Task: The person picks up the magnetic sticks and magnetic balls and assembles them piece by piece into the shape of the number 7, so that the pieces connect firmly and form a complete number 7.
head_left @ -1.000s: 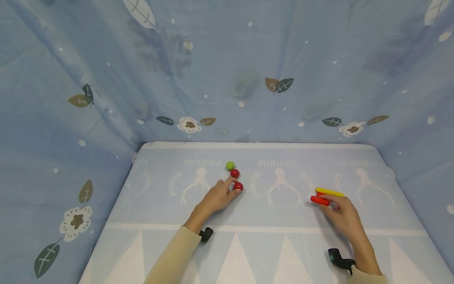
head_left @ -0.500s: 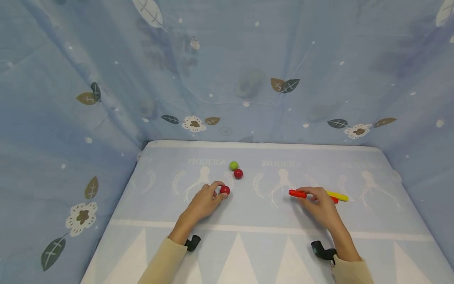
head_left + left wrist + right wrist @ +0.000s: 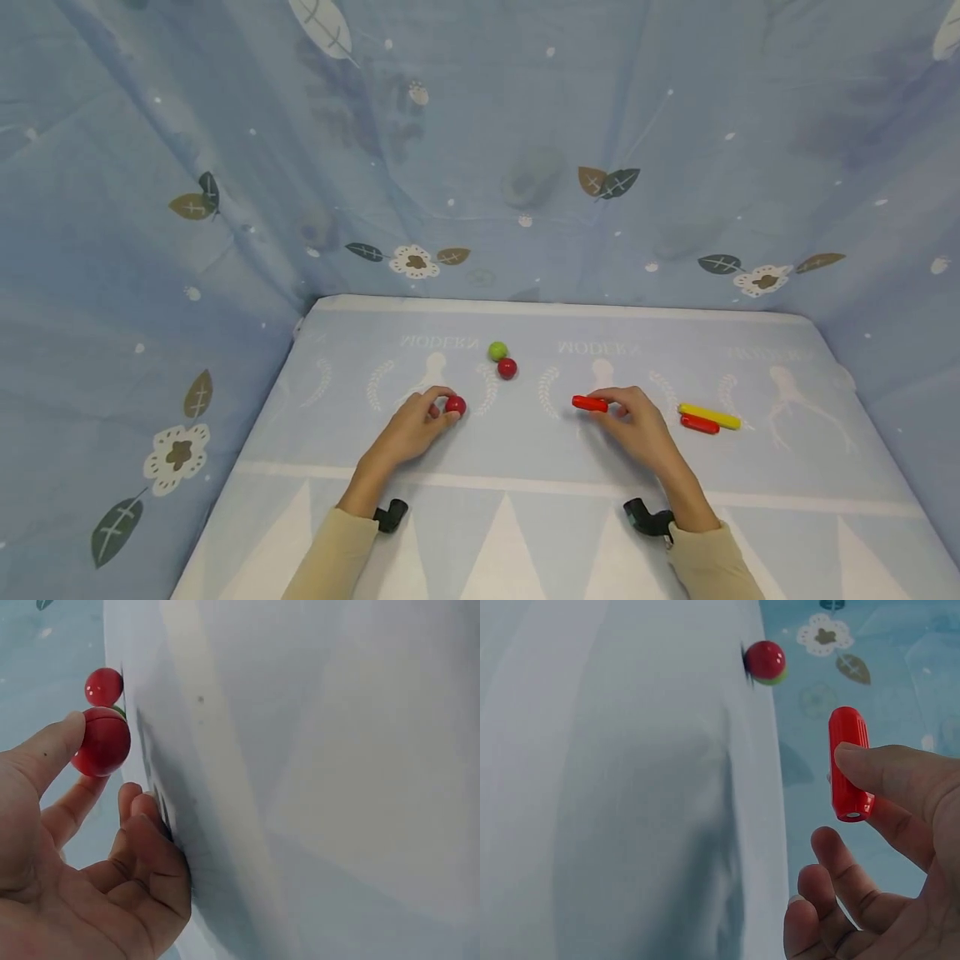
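My left hand [image 3: 411,427] pinches a shiny red ball [image 3: 455,405] between thumb and index finger. In the left wrist view the held ball [image 3: 103,746] shows a thin seam line, and the other fingers are bent below it. On the right, my right hand [image 3: 637,427] holds a short red plastic cylinder [image 3: 589,403] by thumb and fingertips. Up close in the right wrist view, this cylinder [image 3: 844,724] has ribbed sides and a small hole in its lower end. Both hands are over the middle of the table, facing each other with a gap between.
A second red ball [image 3: 507,368] and a green ball [image 3: 497,351] lie close together toward the back. To the right, a longer yellow stick [image 3: 709,417] lies beside another red cylinder [image 3: 700,424]. Patterned cloth covers the table [image 3: 480,481]; a blue curtain [image 3: 480,167] hangs behind it.
My left hand has drawn its red ball leftward, away from the other red ball. My right hand has carried one red cylinder left, leaving the yellow stick and other red cylinder behind.
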A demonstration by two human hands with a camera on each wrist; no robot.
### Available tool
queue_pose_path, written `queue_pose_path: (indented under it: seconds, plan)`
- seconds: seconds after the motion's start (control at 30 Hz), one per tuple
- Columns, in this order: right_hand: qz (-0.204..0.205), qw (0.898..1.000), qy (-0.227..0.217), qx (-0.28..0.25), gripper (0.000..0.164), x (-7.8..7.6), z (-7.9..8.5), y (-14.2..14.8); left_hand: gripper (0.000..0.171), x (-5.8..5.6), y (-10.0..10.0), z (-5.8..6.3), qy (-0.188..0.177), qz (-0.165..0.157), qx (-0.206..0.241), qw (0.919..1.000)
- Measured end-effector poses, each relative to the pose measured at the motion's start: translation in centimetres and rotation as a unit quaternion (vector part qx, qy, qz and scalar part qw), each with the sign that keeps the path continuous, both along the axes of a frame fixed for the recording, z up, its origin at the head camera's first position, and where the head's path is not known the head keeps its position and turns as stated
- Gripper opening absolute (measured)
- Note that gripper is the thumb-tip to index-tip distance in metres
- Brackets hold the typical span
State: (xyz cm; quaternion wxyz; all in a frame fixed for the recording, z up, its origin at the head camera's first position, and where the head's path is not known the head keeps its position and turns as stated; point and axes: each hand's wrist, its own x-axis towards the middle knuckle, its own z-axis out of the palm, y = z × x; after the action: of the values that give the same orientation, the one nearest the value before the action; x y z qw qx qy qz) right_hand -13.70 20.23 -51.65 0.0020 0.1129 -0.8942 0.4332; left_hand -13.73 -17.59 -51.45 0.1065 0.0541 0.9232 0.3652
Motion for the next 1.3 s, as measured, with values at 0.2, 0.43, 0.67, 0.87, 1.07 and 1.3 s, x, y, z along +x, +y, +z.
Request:
queue_pose_path:
  seconds: [0.2,0.43,0.67,0.87,1.07,1.3]
  plan:
    - [0.017,1.000,-0.009,-0.012,0.023,-0.3,-0.1,-1.6,0.038,-0.1,0.0,-0.3,-0.006,-0.004,0.005,1.0000]
    - [0.037,0.999,-0.005,-0.027,0.024,-0.7,-0.3,-3.8,0.037,0.0,-0.1,-0.3,-0.008,-0.002,0.002,1.0000]
    - [0.051,0.998,-0.010,-0.024,0.024,-1.1,-0.9,-6.0,0.039,-0.1,-0.2,-0.4,-0.014,-0.009,0.006,0.9998]
    - [0.068,0.997,-0.016,-0.029,0.022,-1.5,-0.9,-8.3,0.040,-0.2,-0.3,-0.4,-0.015,-0.015,0.004,0.9998]
    - [0.083,0.996,-0.010,-0.034,0.020,-1.9,-1.2,-10.4,0.039,-0.4,-0.4,-0.4,-0.012,-0.019,-0.002,0.9997]
    - [0.099,0.995,-0.003,-0.024,0.020,-2.3,-1.7,-12.2,0.040,-0.5,-0.5,-0.5,-0.013,-0.022,0.002,0.9997]
